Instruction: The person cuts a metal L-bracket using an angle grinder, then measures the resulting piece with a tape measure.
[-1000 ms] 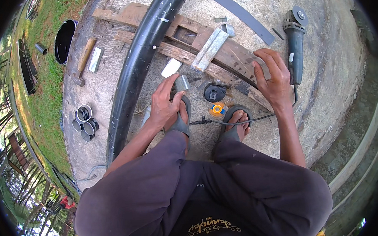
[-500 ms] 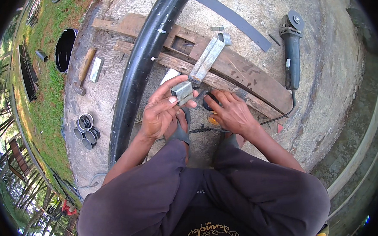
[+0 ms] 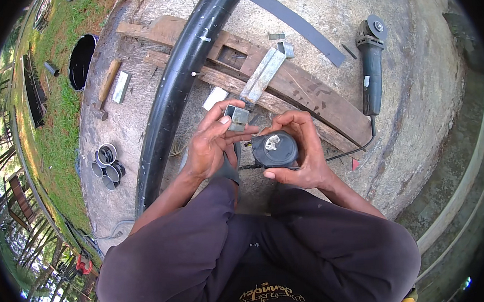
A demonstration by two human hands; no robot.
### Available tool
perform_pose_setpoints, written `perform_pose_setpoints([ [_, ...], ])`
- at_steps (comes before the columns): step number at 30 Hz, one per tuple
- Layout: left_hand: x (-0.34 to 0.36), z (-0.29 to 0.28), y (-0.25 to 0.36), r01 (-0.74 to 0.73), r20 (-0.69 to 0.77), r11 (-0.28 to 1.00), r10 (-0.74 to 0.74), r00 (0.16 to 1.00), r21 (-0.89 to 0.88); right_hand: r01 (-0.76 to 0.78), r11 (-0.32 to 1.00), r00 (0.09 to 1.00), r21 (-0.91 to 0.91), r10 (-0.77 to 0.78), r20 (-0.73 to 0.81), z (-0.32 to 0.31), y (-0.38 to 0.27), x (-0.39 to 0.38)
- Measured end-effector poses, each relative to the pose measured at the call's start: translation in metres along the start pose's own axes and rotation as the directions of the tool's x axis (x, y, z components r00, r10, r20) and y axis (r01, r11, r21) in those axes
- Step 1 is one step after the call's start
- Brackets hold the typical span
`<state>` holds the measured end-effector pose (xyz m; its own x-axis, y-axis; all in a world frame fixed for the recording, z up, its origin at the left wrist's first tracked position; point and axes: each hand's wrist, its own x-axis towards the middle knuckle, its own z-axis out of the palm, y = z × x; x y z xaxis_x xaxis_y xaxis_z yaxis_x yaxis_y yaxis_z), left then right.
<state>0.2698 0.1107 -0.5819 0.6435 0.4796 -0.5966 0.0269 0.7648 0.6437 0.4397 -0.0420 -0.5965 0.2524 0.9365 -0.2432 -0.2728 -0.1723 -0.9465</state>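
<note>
My left hand (image 3: 206, 150) is closed on a short galvanized square-tube piece (image 3: 238, 120), holding it between thumb and fingers with its hollow end showing. Just right of it, my right hand (image 3: 308, 152) grips a round-bodied black tape measure (image 3: 272, 152), fingers curled around the far side and thumb at the near edge. Beyond both hands a longer galvanized section (image 3: 265, 75) rests diagonally across weathered wooden planks (image 3: 322, 102). A white block (image 3: 214, 97) lies behind my left hand. My sandalled feet are mostly hidden behind my hands and knees.
A long black pipe (image 3: 175, 99) crosses the concrete slab left of my hands. Farther left are a hammer (image 3: 107, 84), pale bar (image 3: 120, 86), several pipe rings (image 3: 108, 170) and a dark bucket (image 3: 84, 64). An angle grinder (image 3: 373, 71) with cord and a grey strip (image 3: 295, 26) lie rightward and beyond.
My right hand came down from the right, took hold of the tape measure and now has it raised beside my left hand, which has turned the metal piece slightly.
</note>
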Motion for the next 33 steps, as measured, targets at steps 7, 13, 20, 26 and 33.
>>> perform_pose_setpoints([
  [7,-0.001,0.002,0.006,-0.075,0.11,0.996,0.079,0.991,-0.045,0.309,0.805,0.944,-0.506,-0.323,0.063,-0.013,-0.016,0.019],
  [13,0.001,0.001,0.006,-0.13,0.121,0.991,0.126,0.985,0.027,0.222,0.784,0.968,-0.58,-0.103,0.231,-0.026,-0.032,0.019],
  [20,0.0,-0.009,0.019,-0.067,0.172,0.995,0.08,0.982,-0.077,0.063,0.806,0.964,-0.588,0.104,0.246,-0.05,-0.05,0.016],
  [26,0.001,0.009,0.022,-0.051,0.218,0.998,0.056,0.974,-0.031,0.126,0.882,0.981,-0.454,-0.043,0.191,-0.044,-0.066,0.025],
  [33,0.003,0.007,0.02,-0.048,0.283,0.998,0.054,0.958,-0.029,0.167,0.805,0.982,-0.57,-0.082,0.172,-0.036,-0.068,0.026],
])
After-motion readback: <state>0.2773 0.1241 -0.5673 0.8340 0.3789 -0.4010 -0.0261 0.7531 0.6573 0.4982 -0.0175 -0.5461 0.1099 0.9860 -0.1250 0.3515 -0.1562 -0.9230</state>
